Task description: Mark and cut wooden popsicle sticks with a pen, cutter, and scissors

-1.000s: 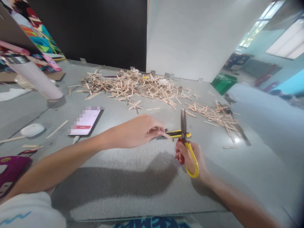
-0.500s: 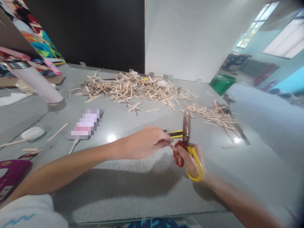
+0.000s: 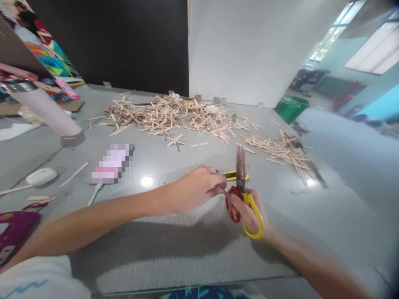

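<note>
My left hand (image 3: 198, 187) is closed in a pinch on one end of a small wooden craft stick (image 3: 226, 192). The thumb of my right hand (image 3: 249, 209) touches the stick's other end. That same hand grips a pair of scissors (image 3: 240, 168) with red and yellow handles, blades pointing up and away from me; they look shut or nearly so. On the table just behind my fingers lies a yellow and black utility knife (image 3: 232, 176), partly hidden by my left hand and the scissors.
A wide heap of craft sticks (image 3: 174, 116) lies against the back panels, with a smaller pile (image 3: 274, 148) to its right. On the left are a phone (image 3: 112, 164) with a cable, a white earbud case (image 3: 41, 177), a pale bottle (image 3: 46, 110) and a purple object (image 3: 17, 232).
The scissors have shifted slightly left and turned a little, so their blades look narrower. Both hands keep their hold on the same things, and the view has shifted slightly.
</note>
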The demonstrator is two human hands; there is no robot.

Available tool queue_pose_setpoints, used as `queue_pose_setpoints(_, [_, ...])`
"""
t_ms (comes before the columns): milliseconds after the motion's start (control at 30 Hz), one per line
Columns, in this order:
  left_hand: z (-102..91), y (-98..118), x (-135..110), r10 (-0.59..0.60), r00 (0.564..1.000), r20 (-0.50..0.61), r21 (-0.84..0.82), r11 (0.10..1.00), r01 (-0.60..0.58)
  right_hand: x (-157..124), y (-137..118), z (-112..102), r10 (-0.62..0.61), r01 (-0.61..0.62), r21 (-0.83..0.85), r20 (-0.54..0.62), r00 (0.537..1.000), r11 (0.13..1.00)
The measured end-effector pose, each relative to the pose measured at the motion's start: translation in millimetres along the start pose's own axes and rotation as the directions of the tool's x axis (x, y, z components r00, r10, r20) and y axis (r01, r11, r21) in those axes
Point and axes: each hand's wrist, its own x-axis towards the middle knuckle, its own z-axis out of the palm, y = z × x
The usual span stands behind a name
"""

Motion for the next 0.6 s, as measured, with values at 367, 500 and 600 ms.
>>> queue_pose_setpoints(367, [7.7, -9, -3, 0.238, 0.971, -0.015, 0.242, 0.943, -0.228, 4, -4, 1, 0.000, 0.000, -0.023, 0.002, 1.000, 1.000])
queue_pose_setpoints(500, [1.8, -3, -4, 0.251, 0.960, 0.126, 0.355, 0.892, -0.280, 4, 0, 1, -0.014, 0.014, -0.011, -0.005, 1.000, 1.000])
queue_pose_setpoints(600, [-2.4, 1, -3, 0.256, 0.947, 0.193, 0.416, 0.853, -0.315, 5, 2, 1, -0.005, 0.005, -0.013, -0.015, 1.000, 1.000])
